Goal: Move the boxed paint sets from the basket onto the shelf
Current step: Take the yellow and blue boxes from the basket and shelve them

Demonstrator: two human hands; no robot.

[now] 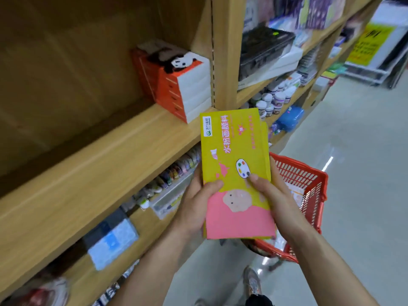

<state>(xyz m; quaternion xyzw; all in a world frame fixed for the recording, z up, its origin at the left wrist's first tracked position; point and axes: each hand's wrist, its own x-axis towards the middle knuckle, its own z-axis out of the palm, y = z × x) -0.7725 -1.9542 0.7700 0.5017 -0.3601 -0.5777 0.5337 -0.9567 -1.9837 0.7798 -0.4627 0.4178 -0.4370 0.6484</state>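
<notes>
From the head camera I see both my hands clasped on a small stack of flat yellow-and-pink cardboard paint-set boxes (pixel 236 173), held in the air in front of the shelving. My left hand (pixel 196 204) wraps the stack's left edge, thumb pressed flat on the top cover and the other fingers curled out of sight beneath. My right hand (pixel 273 195) grips the right edge the same way, its thumb beside the printed palette. The stack's far end hangs over the front lip of the light wooden shelf board (pixel 92 173), which is mostly bare. At the shelf's right end stands a pile of orange-and-white boxes with a panda picture (pixel 178 85). Below and just right of the stack sits the red plastic mesh basket (pixel 309 184) on the pale floor, with another printed box partly visible inside.
</notes>
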